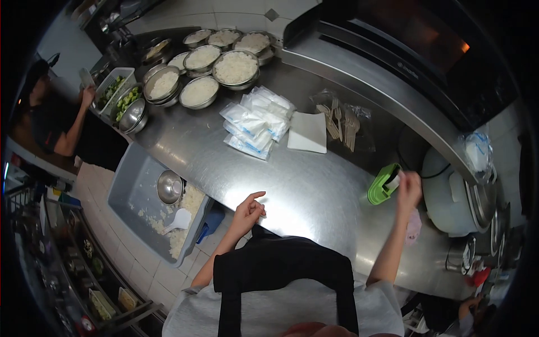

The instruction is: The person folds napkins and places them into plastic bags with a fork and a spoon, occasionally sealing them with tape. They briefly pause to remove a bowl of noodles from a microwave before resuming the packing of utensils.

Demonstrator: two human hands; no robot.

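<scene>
Evidently, one green holder point(383, 184) sits on the bench point(314, 185), just beside the right hand point(409, 191). Long axis oblique: far end away from the person and rightward, near end back and leftward. Right grip: fingers bent; pinching or not, cannot tell. Left hand point(249, 213): grip loosely spread, index extended, holding nothing. Counts: one scoop point(178, 219), one metal bowl point(170, 187), both in one grey tub point(130, 185).
</scene>
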